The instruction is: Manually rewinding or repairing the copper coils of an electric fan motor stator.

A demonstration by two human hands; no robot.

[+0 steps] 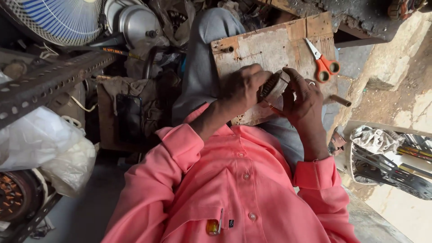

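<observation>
My left hand [240, 87] and my right hand [306, 101] together hold a small round motor part [273, 85] with dark ribbed sides and a pale end. The left hand's fingers curl over its top; my right hand's fingers cup it from the right. Both hands are above a worn wooden board [270, 45] that rests across my grey-trousered legs. Orange-handled scissors [325, 63] lie shut on the board, just beyond the right hand. My pink shirt sleeves fill the lower part of the view.
A short brown tube [340, 100] lies at the board's right edge. A dark phone [129, 117] rests on a box to the left, under a slotted metal angle bar [45, 83] and a fan [58, 18]. White plastic bags [40, 144] sit left; a white tub of black parts [387, 164] sits right.
</observation>
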